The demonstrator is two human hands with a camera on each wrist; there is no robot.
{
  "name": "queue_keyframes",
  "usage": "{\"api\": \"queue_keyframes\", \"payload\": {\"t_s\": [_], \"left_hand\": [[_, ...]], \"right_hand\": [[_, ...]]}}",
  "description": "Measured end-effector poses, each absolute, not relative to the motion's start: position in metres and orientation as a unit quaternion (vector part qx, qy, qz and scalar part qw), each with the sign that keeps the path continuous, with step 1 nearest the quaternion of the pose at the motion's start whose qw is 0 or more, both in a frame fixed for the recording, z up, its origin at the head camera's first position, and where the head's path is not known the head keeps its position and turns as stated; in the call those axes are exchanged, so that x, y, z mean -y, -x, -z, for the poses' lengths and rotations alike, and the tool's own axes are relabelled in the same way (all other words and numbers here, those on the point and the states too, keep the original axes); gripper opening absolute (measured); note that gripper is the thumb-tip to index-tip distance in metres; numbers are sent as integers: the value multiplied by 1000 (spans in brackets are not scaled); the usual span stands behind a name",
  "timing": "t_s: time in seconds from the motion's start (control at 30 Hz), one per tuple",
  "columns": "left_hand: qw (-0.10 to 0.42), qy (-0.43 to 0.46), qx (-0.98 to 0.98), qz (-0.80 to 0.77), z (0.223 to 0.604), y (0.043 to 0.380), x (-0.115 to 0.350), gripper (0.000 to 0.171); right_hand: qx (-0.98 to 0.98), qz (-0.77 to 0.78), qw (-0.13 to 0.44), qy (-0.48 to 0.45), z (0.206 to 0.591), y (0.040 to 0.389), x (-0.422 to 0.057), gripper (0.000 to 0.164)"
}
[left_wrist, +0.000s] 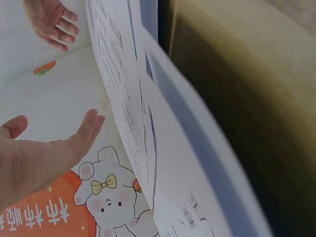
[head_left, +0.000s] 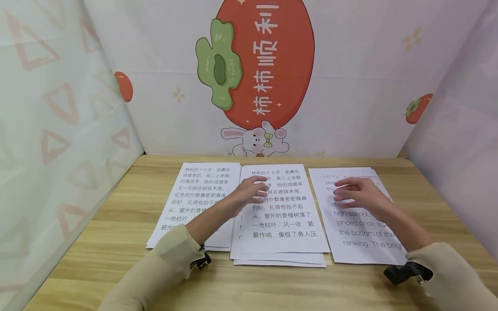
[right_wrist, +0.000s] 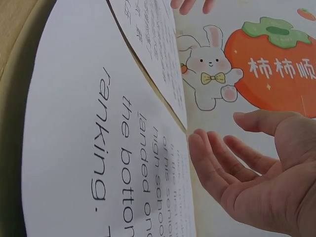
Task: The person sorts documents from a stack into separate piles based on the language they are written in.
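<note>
Three stacks of printed paper lie side by side on a wooden table. The left stack [head_left: 202, 181] and the middle stack [head_left: 284, 224] show Chinese text, while the right stack [head_left: 369, 229] carries English text. Over the middle stack's upper left hovers my left hand [head_left: 247, 194], fingers loosely bent and nothing held. My right hand [head_left: 362, 194] is above the English sheet, thumb and fingers spread apart, also holding nothing. In the left wrist view a gap shows between the left hand [left_wrist: 44, 153] and the paper. The right wrist view shows the right hand [right_wrist: 266, 182] palm visible, fingers slightly curved.
The wooden table [head_left: 280, 289] ends at a backdrop [head_left: 358, 108] printed with a big persimmon and a rabbit. White sheeting [head_left: 58, 151] closes off the left side, and another panel [head_left: 463, 116] stands on the right. Sheets in the stacks are slightly misaligned at their lower edges.
</note>
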State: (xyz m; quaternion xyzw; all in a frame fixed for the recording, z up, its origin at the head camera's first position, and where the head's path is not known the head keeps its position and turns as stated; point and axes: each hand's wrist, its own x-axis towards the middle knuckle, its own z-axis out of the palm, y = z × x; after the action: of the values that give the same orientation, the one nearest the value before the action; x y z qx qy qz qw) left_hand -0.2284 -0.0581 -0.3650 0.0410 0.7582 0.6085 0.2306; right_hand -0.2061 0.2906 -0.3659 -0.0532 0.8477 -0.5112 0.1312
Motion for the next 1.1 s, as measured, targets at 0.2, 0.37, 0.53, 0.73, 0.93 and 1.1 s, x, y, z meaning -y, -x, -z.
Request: {"api": "queue_keyframes", "payload": {"t_s": [0.2, 0.37, 0.53, 0.73, 0.93, 1.1], "left_hand": [[207, -18, -755, -621, 365, 227, 84, 55], [200, 6, -758, -621, 366, 226, 103, 56], [200, 24, -752, -627, 367, 227, 114, 54], [215, 45, -732, -645, 369, 229, 119, 52], [225, 59, -730, -643, 370, 230, 122, 51], [231, 64, -723, -648, 371, 231, 126, 52]], "right_hand": [[-832, 531, 149, 55, 369, 209, -277, 54], [-821, 543, 167, 56, 372, 209, -269, 54], [-820, 542, 176, 56, 372, 209, -262, 55], [-810, 556, 183, 33, 371, 211, -252, 55], [-810, 556, 186, 13, 373, 213, -248, 52], [-802, 566, 193, 6, 375, 214, -248, 52]]}}
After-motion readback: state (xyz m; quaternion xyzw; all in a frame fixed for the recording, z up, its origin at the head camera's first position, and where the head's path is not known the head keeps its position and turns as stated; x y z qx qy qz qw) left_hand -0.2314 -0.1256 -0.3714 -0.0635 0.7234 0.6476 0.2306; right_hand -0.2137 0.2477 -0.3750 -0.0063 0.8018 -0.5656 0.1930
